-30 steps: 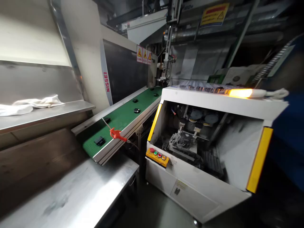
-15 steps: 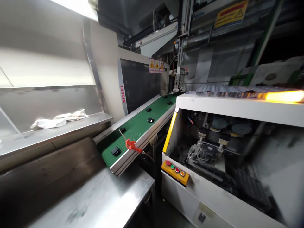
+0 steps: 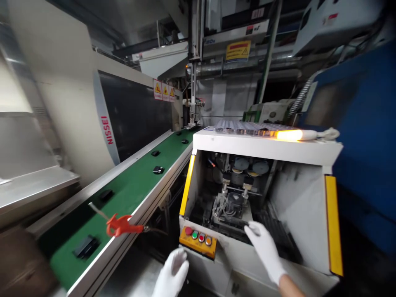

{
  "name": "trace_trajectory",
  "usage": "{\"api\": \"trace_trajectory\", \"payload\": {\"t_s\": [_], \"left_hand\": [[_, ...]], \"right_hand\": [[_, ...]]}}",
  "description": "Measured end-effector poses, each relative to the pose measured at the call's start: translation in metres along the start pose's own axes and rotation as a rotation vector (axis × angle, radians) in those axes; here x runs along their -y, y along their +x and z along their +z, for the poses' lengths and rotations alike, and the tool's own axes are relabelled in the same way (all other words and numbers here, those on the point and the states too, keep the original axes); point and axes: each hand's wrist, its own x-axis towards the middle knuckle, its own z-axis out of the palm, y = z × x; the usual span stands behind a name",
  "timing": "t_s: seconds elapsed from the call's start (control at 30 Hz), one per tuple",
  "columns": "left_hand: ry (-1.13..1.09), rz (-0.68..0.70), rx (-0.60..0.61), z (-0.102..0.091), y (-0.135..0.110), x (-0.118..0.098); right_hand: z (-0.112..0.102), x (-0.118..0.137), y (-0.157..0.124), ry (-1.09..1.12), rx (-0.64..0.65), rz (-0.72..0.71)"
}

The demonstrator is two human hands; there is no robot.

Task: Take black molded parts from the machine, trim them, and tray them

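Both my hands wear white gloves. My left hand [image 3: 172, 274] hangs low in front of the white machine [image 3: 262, 146], just below its yellow button panel [image 3: 198, 241], fingers loosely curled with nothing in them. My right hand [image 3: 265, 249] reaches over the machine's front sill toward the dark mechanism [image 3: 230, 204] inside the open bay, fingers stretched out and holding nothing.
A green conveyor belt [image 3: 133, 189] runs along the left with several small black parts [image 3: 158, 169] on it. A red air gun [image 3: 120, 225] lies on its edge. A glowing orange lamp [image 3: 289, 135] sits on the machine top. A blue panel [image 3: 368, 136] stands at the right.
The view has swung right and closer to the white machine. Both gloved hands have come into view at the bottom. The steel shelf with the white cloth has left the view.
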Motion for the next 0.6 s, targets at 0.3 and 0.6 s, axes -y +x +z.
{"api": "trace_trajectory", "payload": {"t_s": [0.3,0.6], "left_hand": [[0.111,0.428,-0.196,0.153,0.229,-0.162],[0.262,0.490,-0.416,0.266,0.329,-0.188]], "right_hand": [[-0.015,0.040,0.225,-0.320,-0.260,0.053],[0.035,0.018,0.273,-0.344,-0.558,0.003]]}}
